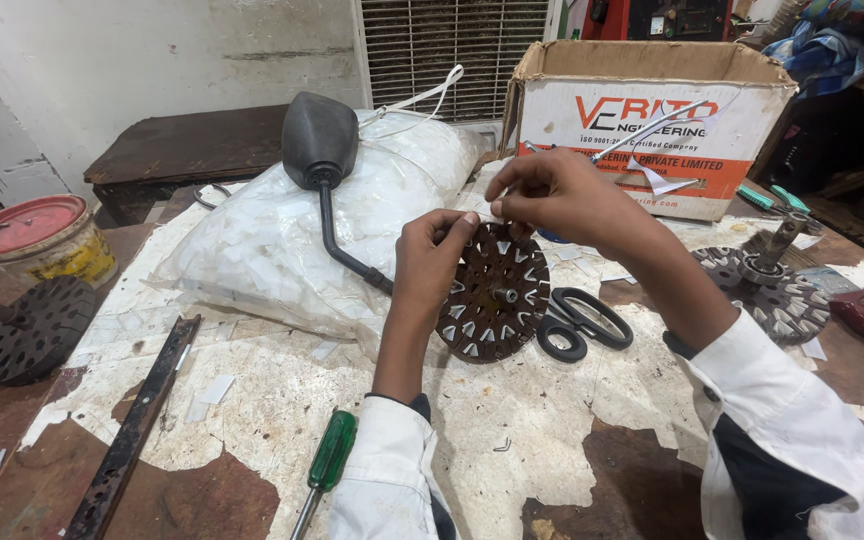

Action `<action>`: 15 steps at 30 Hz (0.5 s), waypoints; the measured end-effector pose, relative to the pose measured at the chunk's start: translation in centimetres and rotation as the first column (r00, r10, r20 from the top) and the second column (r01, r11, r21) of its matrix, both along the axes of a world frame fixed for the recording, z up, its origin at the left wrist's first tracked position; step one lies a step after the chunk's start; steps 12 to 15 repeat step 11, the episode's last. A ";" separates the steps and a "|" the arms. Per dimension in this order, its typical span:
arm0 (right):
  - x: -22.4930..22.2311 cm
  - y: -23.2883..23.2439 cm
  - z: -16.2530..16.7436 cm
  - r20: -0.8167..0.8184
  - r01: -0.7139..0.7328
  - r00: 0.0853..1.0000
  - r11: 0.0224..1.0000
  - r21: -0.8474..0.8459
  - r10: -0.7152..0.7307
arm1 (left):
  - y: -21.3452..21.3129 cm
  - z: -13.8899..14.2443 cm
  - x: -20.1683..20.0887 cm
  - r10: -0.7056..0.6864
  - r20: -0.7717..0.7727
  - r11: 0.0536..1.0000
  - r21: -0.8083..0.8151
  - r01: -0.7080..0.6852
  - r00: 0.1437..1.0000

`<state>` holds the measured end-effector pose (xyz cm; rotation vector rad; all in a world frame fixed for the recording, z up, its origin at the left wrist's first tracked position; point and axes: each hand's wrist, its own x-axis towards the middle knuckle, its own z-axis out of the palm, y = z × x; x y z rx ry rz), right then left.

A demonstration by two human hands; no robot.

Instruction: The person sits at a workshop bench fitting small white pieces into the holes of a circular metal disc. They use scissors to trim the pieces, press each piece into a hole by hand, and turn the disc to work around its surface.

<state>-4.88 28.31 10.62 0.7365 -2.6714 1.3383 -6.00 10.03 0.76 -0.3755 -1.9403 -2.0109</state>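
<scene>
My left hand (430, 262) grips the left rim of a dark slotted metal disc (500, 296), holding it tilted on edge above the table. White paper pieces sit in many of its slots. My right hand (558, 196) is at the disc's top edge, with fingertips pinching a small white paper strip against a slot. Both sleeves are white.
Black scissors (582, 322) lie just right of the disc. A plastic bag of white pieces (292, 245) with a black mirror (320, 140) on it lies to the left. A cardboard box (652, 110) stands behind. A second disc (777, 290), green screwdriver (330, 455), metal bar (132, 430), red-lidded tin (37, 235).
</scene>
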 end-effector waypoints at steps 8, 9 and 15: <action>-0.2 -0.4 -0.8 -0.004 -0.026 1.000 0.984 0.174 0.028 | 0.5 0.8 0.5 0.138 0.015 0.987 -0.087 -0.136 0.990; -0.5 -0.2 -1.1 0.015 -0.030 1.000 0.987 0.160 0.028 | 0.6 0.9 0.5 0.154 0.012 0.983 -0.107 -0.152 0.988; -1.3 0.1 -1.6 0.055 -0.025 0.998 0.992 0.127 0.018 | 0.7 1.3 0.7 0.189 0.004 0.972 -0.144 -0.186 0.982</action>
